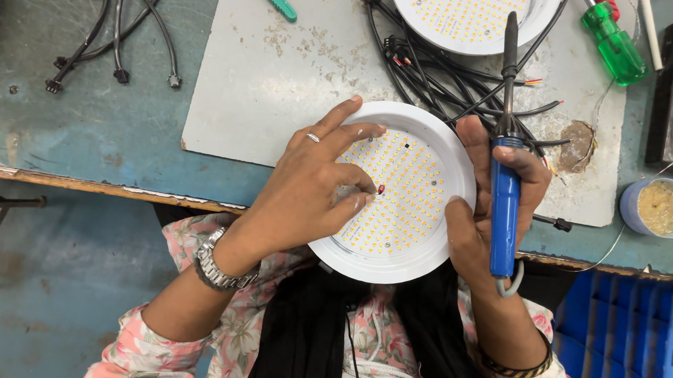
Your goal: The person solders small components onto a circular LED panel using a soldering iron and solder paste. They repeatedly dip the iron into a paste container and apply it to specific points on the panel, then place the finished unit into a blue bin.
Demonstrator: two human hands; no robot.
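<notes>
Hands: left [314, 188] pinches red wire [381, 189] on round panel [397, 192]; right [495, 196] grips blue iron [505, 211].

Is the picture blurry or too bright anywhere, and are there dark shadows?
In the head view, everything looks sharp: the left hand, the right hand holding the blue soldering iron, and the round white lamp. The light is soft and even; the lamp is bright white but its tiny dots still show, and shadows are faint.

White round lamp [394, 256], yellow LED dots; blue-handled soldering iron [505, 211]; green screwdriver [614, 44]; pink floral sleeves [232, 336].
</notes>
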